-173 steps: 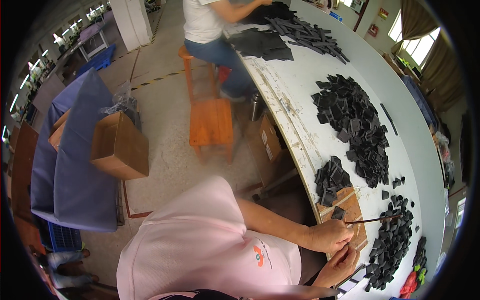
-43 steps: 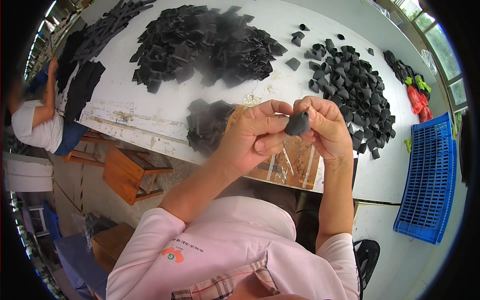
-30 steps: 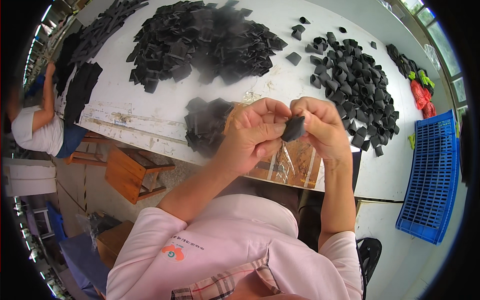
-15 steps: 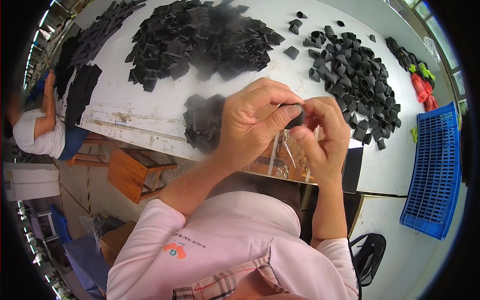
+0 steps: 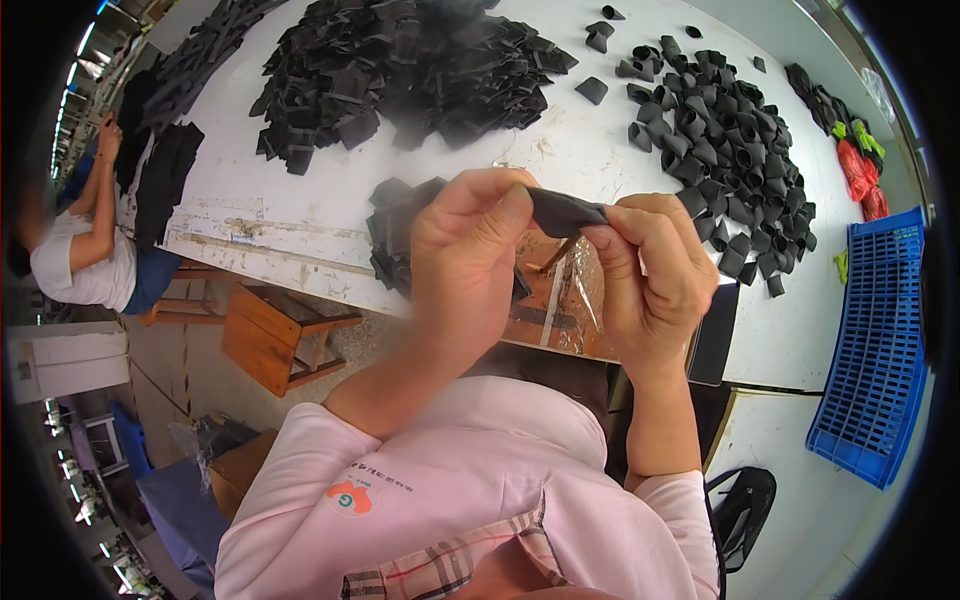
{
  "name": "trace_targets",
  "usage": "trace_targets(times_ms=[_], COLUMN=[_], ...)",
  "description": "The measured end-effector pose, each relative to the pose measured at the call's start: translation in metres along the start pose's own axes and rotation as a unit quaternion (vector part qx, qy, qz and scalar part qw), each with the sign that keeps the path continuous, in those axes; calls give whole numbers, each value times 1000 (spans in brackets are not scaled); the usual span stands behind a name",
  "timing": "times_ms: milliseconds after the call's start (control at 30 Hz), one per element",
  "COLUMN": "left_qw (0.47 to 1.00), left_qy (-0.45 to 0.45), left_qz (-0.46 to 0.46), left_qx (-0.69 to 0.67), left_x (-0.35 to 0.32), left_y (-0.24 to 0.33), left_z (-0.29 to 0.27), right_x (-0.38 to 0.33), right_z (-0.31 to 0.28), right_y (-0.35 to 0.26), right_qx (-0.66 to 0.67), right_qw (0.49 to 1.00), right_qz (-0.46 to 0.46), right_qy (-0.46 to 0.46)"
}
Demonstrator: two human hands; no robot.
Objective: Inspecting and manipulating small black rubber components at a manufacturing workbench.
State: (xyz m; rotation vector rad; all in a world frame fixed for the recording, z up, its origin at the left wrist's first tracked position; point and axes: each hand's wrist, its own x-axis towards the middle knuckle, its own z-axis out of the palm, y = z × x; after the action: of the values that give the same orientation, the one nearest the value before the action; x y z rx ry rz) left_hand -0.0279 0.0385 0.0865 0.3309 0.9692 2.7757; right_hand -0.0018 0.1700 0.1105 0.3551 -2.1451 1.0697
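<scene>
A small black fabric piece is stretched between my two hands above the table's near edge. My left hand pinches its left end between thumb and forefinger. The fingertips of my right hand are closed on its other end. Beneath the hands lies a brown board with clear tape or film on it, and a thin brown stick-like part shows there. Next to my left hand is a small heap of flat black pieces, partly hidden by the hand.
Large heaps of flat black pieces cover the table's far left; rolled, tube-shaped black pieces lie at the right. A blue plastic crate stands at the right edge. A wooden stool and another person are to the left.
My hands have moved apart, and the black piece, earlier bunched and mostly hidden by the fingers, now shows drawn out lengthwise between them. The view has shifted slightly.
</scene>
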Motion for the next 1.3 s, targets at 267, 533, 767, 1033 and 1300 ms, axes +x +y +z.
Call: trace_targets(times_ms=[267, 533, 767, 1033, 1300], left_qw=[990, 982, 687, 745, 926], left_qy=[-34, 8, 18, -79, 69], left_qz=[48, 48, 12, -75, -154], left_qx=[128, 183, 726, 658, 338], left_x=[-6, -5, -27, -27, -46], left_y=[1, -11, -41, -39, -32], left_z=[-11, -13, -73, -81, -50], right_x=[-9, -6, 11, -99, -98], right_z=[5, 0, -19, 21, 29], right_y=[3, 7, 51, 26, 15], right_qx=[41, -24, 165, 34, -91], right_qw=[999, 999, 937, 948, 971], right_qz=[27, 18, 281, 301, 190], right_qy=[0, -35, 129, -99, -113])
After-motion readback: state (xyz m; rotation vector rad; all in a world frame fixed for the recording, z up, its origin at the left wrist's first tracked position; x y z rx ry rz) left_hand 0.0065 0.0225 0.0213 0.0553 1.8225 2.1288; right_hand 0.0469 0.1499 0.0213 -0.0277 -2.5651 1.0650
